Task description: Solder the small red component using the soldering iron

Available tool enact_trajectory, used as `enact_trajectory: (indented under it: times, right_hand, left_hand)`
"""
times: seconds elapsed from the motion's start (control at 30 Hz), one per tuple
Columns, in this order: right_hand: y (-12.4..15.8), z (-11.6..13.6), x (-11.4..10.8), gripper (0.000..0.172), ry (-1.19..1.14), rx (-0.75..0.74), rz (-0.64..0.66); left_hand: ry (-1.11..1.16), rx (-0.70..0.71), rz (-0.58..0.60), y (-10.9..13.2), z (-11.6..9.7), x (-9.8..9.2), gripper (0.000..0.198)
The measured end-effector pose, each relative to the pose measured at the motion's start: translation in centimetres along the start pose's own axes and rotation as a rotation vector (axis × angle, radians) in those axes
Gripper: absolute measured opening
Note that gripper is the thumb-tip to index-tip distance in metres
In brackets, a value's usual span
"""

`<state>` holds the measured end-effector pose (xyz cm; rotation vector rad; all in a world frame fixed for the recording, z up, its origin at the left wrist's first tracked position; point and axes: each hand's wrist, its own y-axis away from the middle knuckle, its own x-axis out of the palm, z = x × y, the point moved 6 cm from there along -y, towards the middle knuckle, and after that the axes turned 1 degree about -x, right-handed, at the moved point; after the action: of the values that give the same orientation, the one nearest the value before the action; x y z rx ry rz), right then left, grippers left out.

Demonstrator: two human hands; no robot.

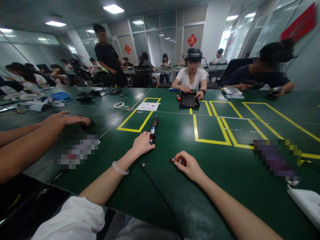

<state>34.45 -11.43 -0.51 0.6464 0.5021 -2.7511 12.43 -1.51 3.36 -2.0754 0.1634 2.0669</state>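
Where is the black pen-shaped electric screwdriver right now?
The black electric screwdriver lies just left of centre in the head view, near end against the left hand, tip by the yellow taped rectangle.

the green table mat (175, 133) is smooth with a soft sheen; its yellow lines (211, 141) look like matt tape. the screwdriver (153, 130) has a dark plastic body and a shiny metal band. the small red part (173, 160) looks glossy, the bracelet (120, 168) smooth and translucent. far off, the black tray (189, 100) is matt plastic, the sheet (148, 106) paper.
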Motion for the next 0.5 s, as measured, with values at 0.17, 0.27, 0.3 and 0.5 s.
enact_trajectory:
  times: [0.17,0.27,0.3,0.5]
  right_hand:
    - [0.2,0.4,-0.2,0.007,0.088,-0.007,-0.04]
    - [0.2,0.8,-0.4,0.01,0.126,-0.019,-0.061]
    - [0.3,0.9,-0.4,0.011,0.138,-0.026,-0.062]
    - [0.3,0.8,-0.4,0.012,0.191,-0.038,-0.07]
  left_hand:
    - [0.05,0.138,-0.024,4.1,-5.3,-0.4,0.053]
    - [0.109,0.212,-0.015,6.0,-7.7,-0.5,0.057]
    - [0.131,0.231,-0.011,6.4,-8.3,-0.6,0.058]
    - [0.219,0.32,0.011,7.7,-10.0,-0.5,0.063]
